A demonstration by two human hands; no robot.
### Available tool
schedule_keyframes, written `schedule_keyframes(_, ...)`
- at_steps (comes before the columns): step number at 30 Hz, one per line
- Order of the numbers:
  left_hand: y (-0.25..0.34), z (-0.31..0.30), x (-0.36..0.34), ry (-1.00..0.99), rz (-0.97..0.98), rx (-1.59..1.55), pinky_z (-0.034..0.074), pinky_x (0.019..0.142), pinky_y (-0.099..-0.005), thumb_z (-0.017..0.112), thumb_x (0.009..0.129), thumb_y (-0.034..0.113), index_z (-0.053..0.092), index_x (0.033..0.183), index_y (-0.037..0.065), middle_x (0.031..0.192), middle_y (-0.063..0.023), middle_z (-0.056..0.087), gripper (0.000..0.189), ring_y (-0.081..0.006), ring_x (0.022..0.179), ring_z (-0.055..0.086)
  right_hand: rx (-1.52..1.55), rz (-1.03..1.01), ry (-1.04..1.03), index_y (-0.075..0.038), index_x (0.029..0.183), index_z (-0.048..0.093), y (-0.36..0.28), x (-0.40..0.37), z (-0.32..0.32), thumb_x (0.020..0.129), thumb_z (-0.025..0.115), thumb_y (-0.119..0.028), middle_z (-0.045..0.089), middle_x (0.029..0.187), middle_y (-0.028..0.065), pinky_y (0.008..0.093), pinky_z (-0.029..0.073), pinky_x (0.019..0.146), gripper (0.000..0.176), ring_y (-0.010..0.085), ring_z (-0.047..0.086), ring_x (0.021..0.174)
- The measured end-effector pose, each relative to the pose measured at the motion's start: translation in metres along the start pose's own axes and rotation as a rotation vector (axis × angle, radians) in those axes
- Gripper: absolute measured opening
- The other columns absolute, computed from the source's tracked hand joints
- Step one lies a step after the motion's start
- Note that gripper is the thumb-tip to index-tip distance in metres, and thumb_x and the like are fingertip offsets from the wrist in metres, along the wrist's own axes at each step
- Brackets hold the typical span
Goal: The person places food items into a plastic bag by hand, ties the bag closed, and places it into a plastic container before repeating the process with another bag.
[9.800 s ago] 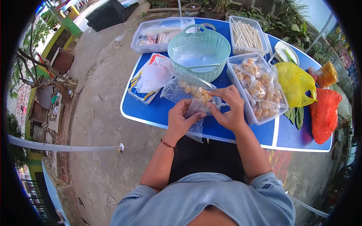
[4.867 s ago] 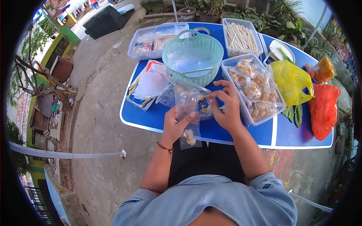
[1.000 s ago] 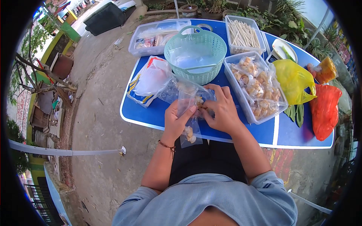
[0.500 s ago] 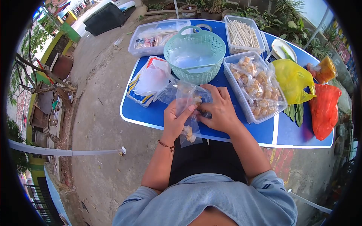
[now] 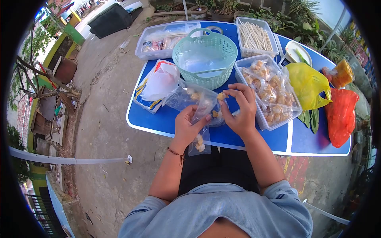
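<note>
Left hand: the left hand [image 5: 189,125] pinches a narrow clear bag [image 5: 206,138] between thumb and fingers; a beaded bracelet [image 5: 176,153] circles the wrist.
Right hand: the right hand [image 5: 241,113] grips a small golden piece [image 5: 222,96] between thumb and fingertips, just beside the upper part of the narrow bag.
Narrow bag: it hangs below the left thumb past the table's near edge, with a few pale pieces [image 5: 199,143] in its lower end.
Under the hands: a wider clear bag [image 5: 180,97] lies on the table, more golden pieces showing through it; where one film ends and the next begins, I cannot tell.
Basket: a mint-green basket [image 5: 208,81] stands just beyond the hands, clear plastic [image 5: 198,59] inside.
Right of the hands: an open plastic tub [image 5: 271,127] is full of bagged pieces [image 5: 270,91].
Left of the basket: a white plastic bag [image 5: 162,82] lies near a box of packets [image 5: 152,56].
Far edge: a roll of tape [image 5: 214,29], then a box of pale sticks [image 5: 254,36].
Right end: a white plate [image 5: 293,49], a yellow bag [image 5: 307,85] above green leaves [image 5: 314,122], and a red bag [image 5: 340,119].
Surface: a blue table [image 5: 152,123] with a white border.
</note>
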State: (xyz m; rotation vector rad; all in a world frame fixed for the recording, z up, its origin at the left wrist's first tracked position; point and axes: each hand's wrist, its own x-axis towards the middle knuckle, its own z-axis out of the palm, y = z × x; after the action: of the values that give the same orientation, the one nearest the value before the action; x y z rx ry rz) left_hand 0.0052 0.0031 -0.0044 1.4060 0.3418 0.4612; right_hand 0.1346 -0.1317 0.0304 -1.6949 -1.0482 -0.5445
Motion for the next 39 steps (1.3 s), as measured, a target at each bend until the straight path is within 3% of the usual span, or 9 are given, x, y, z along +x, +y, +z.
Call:
schedule_keyframes(6, 0.0, -0.001, -0.001, -0.033, 0.041, 0.17, 0.052, 0.079, -0.0236, 0.077, 0.083, 0.001, 0.062, 0.111, -0.002, 0.099, -0.0067, 0.071, 0.033, -0.0085, 0.09, 0.065, -0.025, -0.156, -0.013, -0.006, 0.105, 0.07, -0.004, 0.005, -0.003, 0.069, 0.071, 0.006, 0.068, 0.094, 0.0055, 0.0342, 0.045, 0.074, 0.038, 0.025, 0.056, 0.082)
schedule_keyframes(15, 0.005, -0.003, -0.004, -0.058, 0.037, 0.155, 0.052, 0.081, -0.0238, 0.079, 0.082, 0.006, 0.063, 0.114, 0.0, 0.1, -0.0028, 0.071, 0.036, -0.0085, 0.091, 0.065, 0.097, -0.193, -0.099, -0.004, 0.103, 0.071, -0.005, 0.005, -0.004, 0.068, 0.068, 0.008, 0.07, 0.097, 0.0073, 0.0321, 0.045, 0.073, 0.037, 0.0246, 0.052, 0.078)
schedule_keyframes(21, 0.001, -0.008, -0.004, -0.113, 0.054, 0.087, 0.05, 0.084, -0.0252, 0.08, 0.082, 0.011, 0.061, 0.121, -0.001, 0.106, -0.005, 0.07, 0.045, -0.0091, 0.094, 0.063, 0.113, -0.114, -0.21, -0.007, 0.094, 0.07, -0.015, 0.009, -0.013, 0.068, 0.073, 0.003, 0.062, 0.118, 0.0121, 0.0332, 0.045, 0.076, 0.028, 0.0266, 0.051, 0.087)
schedule_keyframes(26, 0.007, -0.014, -0.006, -0.225, -0.075, -0.273, 0.051, 0.089, -0.0287, 0.079, 0.083, 0.011, 0.057, 0.126, -0.005, 0.113, -0.0101, 0.067, 0.05, -0.0145, 0.102, 0.064, 0.083, -0.082, -0.121, -0.007, 0.089, 0.069, -0.007, 0.002, -0.005, 0.069, 0.073, 0.004, 0.06, 0.12, 0.0107, 0.0322, 0.043, 0.072, 0.023, 0.024, 0.049, 0.083)
schedule_keyframes(29, 0.005, -0.015, -0.005, -0.272, -0.031, -0.27, 0.053, 0.09, -0.0301, 0.076, 0.085, 0.011, 0.055, 0.128, -0.007, 0.115, -0.0136, 0.066, 0.051, -0.0165, 0.105, 0.064, 0.071, -0.089, -0.018, -0.006, 0.088, 0.069, -0.005, 0.0, -0.003, 0.071, 0.075, 0.003, 0.06, 0.118, 0.0105, 0.0322, 0.041, 0.07, 0.021, 0.0223, 0.047, 0.081)
schedule_keyframes(35, 0.007, -0.013, -0.007, -0.247, -0.056, -0.026, 0.055, 0.087, -0.0289, 0.07, 0.09, 0.006, 0.06, 0.123, -0.005, 0.112, -0.0113, 0.069, 0.037, -0.015, 0.097, 0.067, 0.088, -0.05, 0.044, -0.007, 0.089, 0.069, -0.009, 0.001, -0.003, 0.074, 0.075, 0.0, 0.06, 0.116, 0.0107, 0.0323, 0.041, 0.072, 0.017, 0.0214, 0.045, 0.08)
schedule_keyframes(39, 0.001, -0.015, -0.007, -0.145, -0.037, -0.18, 0.056, 0.085, -0.0292, 0.068, 0.091, 0.004, 0.063, 0.118, -0.005, 0.109, -0.0098, 0.07, 0.029, -0.0144, 0.095, 0.067, 0.047, -0.007, 0.038, -0.007, 0.089, 0.07, -0.009, 0.003, -0.008, 0.073, 0.074, -0.002, 0.06, 0.117, 0.0112, 0.0347, 0.042, 0.077, 0.017, 0.0243, 0.047, 0.088)
